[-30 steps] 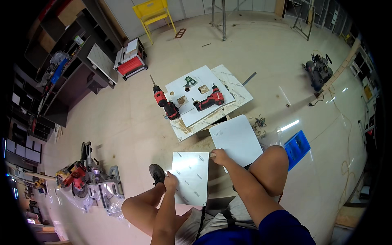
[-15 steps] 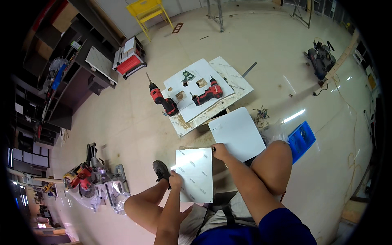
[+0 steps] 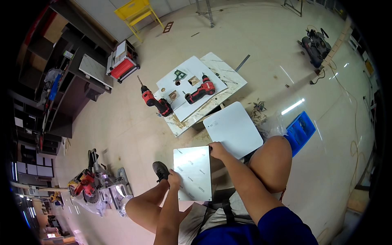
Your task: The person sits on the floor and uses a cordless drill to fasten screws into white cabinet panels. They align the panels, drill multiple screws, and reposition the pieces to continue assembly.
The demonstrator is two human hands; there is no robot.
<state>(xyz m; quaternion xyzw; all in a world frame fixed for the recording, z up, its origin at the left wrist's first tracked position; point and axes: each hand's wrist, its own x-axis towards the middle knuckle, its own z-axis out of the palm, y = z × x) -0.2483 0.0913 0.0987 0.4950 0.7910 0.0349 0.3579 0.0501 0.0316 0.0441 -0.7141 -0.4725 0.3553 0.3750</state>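
Observation:
A white rectangular panel [image 3: 192, 173] covered in printed film is held between my hands above my lap. My left hand [image 3: 174, 179] is closed on its left edge. My right hand [image 3: 216, 150] is closed at the far right corner; something small and dark shows by its fingertips, too small to name. Just beyond my right hand lies a white board with rounded corners [image 3: 233, 130]. Farther off, two red and black cordless drills [image 3: 155, 102] [image 3: 201, 90] rest on or against a stack of white boards with cut-outs [image 3: 196, 105].
A blue tray [image 3: 301, 132] stands by my right knee, near scattered screws [image 3: 259, 109]. To the left is a mitre saw [image 3: 92, 183]. A red-fronted tool case [image 3: 123, 65], a yellow chair [image 3: 136, 14] and a compressor [image 3: 316, 47] stand farther out on the floor.
The view has turned slightly, so the surroundings shift in the picture. The panel has tilted a little, hiding its brown far edge. Both hands keep their hold on it.

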